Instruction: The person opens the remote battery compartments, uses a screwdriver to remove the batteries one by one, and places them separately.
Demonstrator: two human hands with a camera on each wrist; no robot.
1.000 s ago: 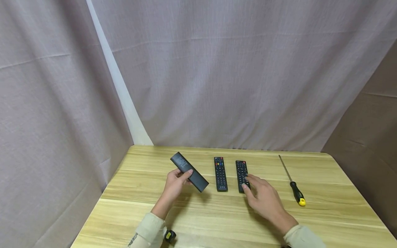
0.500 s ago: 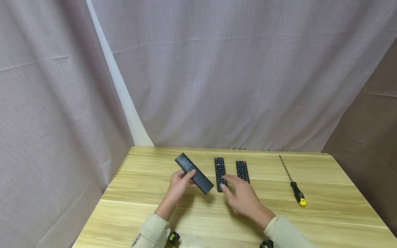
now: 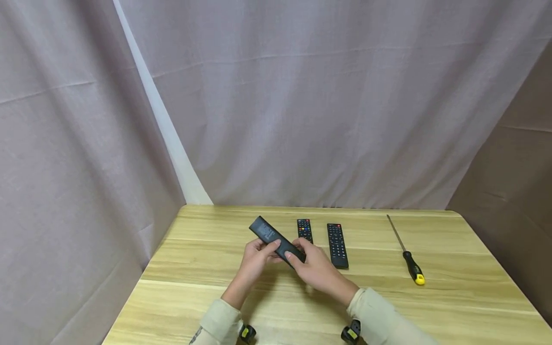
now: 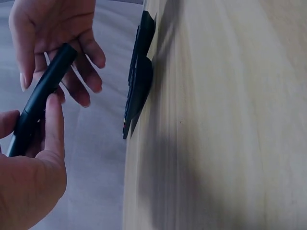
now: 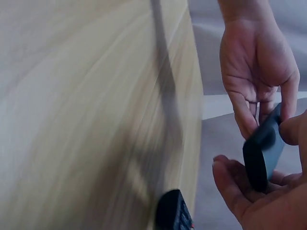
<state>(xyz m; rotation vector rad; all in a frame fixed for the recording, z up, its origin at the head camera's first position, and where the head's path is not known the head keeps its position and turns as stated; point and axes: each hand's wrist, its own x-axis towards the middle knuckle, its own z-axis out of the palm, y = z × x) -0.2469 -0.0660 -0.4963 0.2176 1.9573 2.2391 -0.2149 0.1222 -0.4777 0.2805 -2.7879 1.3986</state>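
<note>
Right hand (image 3: 318,270) moved across — to remote (image 3: 266,232) in left hand (image 3: 253,261).

1. Nothing can be read.
2. Pale print (image 3: 267,232) is borne by the held remote (image 3: 285,246) near its ten o'clock end, illegibly small.
3. Key marks are blurred on the remote (image 3: 338,245) at half past four in the head view.
4. At seven o'clock, the left sleeve's (image 3: 221,321) dark marking (image 3: 195,335) is blurred.

Held remote (image 3: 266,232): smooth plastic, mostly matt; tabletop (image 3: 181,268): smooth wood-grain, slight sheen; curtain (image 3: 302,120): matt woven cloth; screwdriver (image 3: 406,254): metal shaft (image 3: 396,233), plastic handle (image 3: 412,267)
</note>
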